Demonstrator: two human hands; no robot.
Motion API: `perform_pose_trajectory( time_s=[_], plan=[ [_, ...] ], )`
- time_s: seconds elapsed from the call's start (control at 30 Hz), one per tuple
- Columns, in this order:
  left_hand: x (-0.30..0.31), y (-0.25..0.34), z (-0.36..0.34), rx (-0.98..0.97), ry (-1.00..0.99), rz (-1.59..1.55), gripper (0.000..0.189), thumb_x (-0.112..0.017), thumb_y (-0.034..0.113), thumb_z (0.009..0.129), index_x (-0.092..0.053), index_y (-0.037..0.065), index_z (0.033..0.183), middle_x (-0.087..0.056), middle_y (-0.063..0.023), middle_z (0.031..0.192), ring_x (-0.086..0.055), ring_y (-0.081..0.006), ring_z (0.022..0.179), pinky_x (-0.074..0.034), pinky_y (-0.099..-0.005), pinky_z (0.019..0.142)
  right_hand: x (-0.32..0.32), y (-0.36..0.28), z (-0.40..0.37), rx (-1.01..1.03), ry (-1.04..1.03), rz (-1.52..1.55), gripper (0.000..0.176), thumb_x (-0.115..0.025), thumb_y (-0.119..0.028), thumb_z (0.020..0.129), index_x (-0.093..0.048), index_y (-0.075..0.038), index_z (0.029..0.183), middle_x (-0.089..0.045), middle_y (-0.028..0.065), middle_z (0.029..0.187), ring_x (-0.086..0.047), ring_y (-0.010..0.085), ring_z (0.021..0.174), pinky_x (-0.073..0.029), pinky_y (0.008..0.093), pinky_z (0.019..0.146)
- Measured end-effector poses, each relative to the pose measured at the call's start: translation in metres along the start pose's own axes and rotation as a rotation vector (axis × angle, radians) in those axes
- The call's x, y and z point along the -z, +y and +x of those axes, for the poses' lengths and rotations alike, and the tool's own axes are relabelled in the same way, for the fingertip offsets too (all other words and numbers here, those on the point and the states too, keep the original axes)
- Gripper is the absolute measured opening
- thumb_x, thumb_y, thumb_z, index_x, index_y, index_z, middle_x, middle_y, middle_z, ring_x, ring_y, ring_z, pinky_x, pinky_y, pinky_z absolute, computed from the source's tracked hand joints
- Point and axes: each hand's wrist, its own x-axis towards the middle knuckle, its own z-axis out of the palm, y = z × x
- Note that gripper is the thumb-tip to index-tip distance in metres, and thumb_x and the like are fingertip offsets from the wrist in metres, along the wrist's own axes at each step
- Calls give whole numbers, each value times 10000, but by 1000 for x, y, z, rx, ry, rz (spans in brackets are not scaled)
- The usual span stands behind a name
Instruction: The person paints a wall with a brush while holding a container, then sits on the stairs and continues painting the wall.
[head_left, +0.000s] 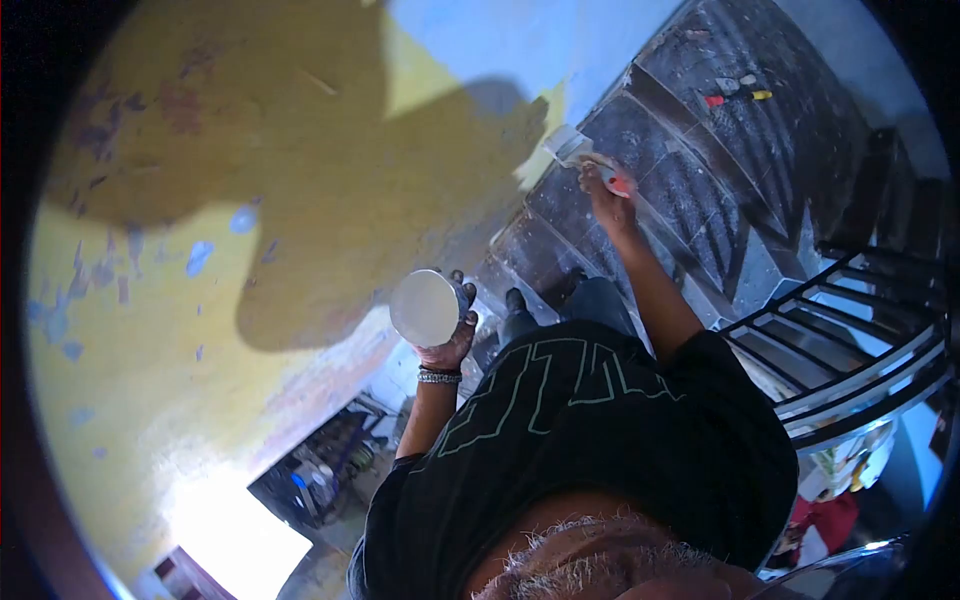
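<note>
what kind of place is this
Likely a stairwell being repainted: dark steps, a metal railing and a patchy yellow wall. The right hand holds a brush near the wall; the left hand holds a pot.

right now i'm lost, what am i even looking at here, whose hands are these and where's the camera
There is no machine: a person works with bare hands. The one picture comes from a camera on their head, looking down past their black shirt, and its lens bends everything round. The left hand holds a white tub. The right hand holds a brush close to a yellow wall flecked with blue. Below are dark steps and a railing.
</note>
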Motion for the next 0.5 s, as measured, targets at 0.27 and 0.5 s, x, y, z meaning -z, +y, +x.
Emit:
perform_pose_trajectory(
  time_s=[0.27, 0.5],
  plan=[
    [77, 27, 52, 283, -114, 62, 608, -489, 499, 757, -382, 120, 1220, -413, -171, 1209, -406, -380, 1087, -494, -439, 699, -72, 4, 25, 151, 84, 34, 194, -508, -38, 790, -597, -40, 962, -606, 26, 792, -515, 53, 705, -414, 193, 615],
    [102, 50, 49, 343, -92, 124, 579, -497, 492, 747, -419, 112, 1176, -429, -181, 1181, -417, -369, 1053, -482, -436, 713, -77, -95, 25, 426, 158, 444, 157, -501, -120, 809, -584, -15, 892, -560, 48, 693, -522, 103, 629, -425, 255, 565]
  ],
)
